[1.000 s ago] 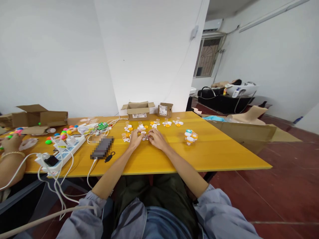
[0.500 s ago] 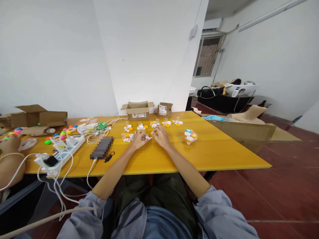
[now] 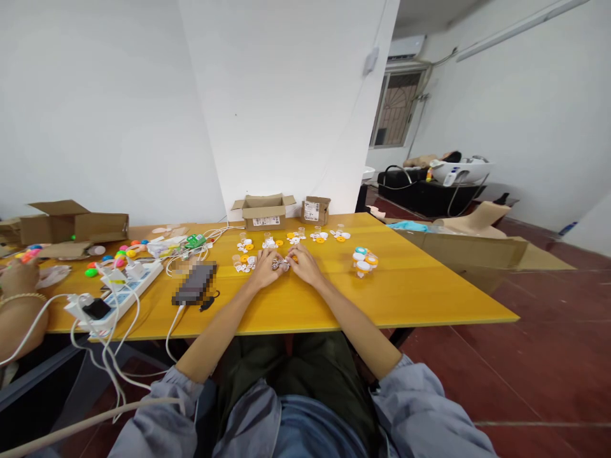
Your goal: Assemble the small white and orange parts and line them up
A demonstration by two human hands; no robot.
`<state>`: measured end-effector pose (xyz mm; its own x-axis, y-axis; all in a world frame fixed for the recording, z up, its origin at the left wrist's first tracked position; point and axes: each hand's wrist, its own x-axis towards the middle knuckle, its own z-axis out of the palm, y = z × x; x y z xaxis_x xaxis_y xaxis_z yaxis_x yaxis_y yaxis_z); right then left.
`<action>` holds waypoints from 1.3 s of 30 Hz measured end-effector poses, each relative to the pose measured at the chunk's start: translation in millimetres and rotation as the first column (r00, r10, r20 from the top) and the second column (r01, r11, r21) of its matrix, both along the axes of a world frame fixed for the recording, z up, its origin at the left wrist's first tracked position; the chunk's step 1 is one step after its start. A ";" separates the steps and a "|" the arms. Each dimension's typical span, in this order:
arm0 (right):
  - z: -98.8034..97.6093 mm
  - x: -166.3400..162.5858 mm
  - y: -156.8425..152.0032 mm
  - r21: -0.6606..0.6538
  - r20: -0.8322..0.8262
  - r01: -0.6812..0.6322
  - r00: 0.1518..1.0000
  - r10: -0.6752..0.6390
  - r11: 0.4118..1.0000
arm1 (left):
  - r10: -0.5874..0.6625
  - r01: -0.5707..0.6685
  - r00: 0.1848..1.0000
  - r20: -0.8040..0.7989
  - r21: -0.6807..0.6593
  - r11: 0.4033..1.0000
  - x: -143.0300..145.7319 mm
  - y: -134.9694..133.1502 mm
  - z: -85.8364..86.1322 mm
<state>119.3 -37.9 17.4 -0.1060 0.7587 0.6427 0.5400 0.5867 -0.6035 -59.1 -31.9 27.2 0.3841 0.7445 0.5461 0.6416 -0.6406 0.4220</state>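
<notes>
My left hand (image 3: 266, 270) and my right hand (image 3: 304, 266) are close together low over the table, fingers curled inward. Between their fingertips is a small, partly see-through thing (image 3: 285, 265) with white and brown bits beside it; its kind is too small to make out. Behind and around the hands lie small groups of white discs (image 3: 245, 268), orange rings (image 3: 251, 247) and small clear cups (image 3: 301, 231). To the right of my right hand stands a cluster of clear cups with white, orange and teal lids (image 3: 365, 261).
On the yellow table (image 3: 405, 299) stand an open cardboard box (image 3: 265, 213) and a smaller box (image 3: 316, 210) at the wall. Leftward are a blurred dark device (image 3: 195, 284), a power strip (image 3: 126, 296) with cables, coloured balls (image 3: 121, 256) and another person's hand (image 3: 19, 278).
My right hand has shifted slightly left and lower, its fingertips now nearer my left hand. A clear piece now shows between them. My left hand has barely moved.
</notes>
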 end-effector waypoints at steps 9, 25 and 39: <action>-2.0 -2.2 4.8 -0.003 -0.111 -0.138 0.984 0.137 0.990 | -0.068 0.071 0.993 0.097 -0.021 0.997 1.1 0.9 7.5; 0.8 -0.9 6.2 -0.044 -0.144 -0.215 0.968 0.207 0.976 | -0.075 0.081 0.982 0.172 -0.029 0.996 1.3 -2.5 12.2; 4.6 -1.8 3.0 -0.086 -0.140 -0.206 0.971 0.193 0.975 | -0.073 0.086 0.976 0.204 -0.055 0.995 0.9 -3.5 11.8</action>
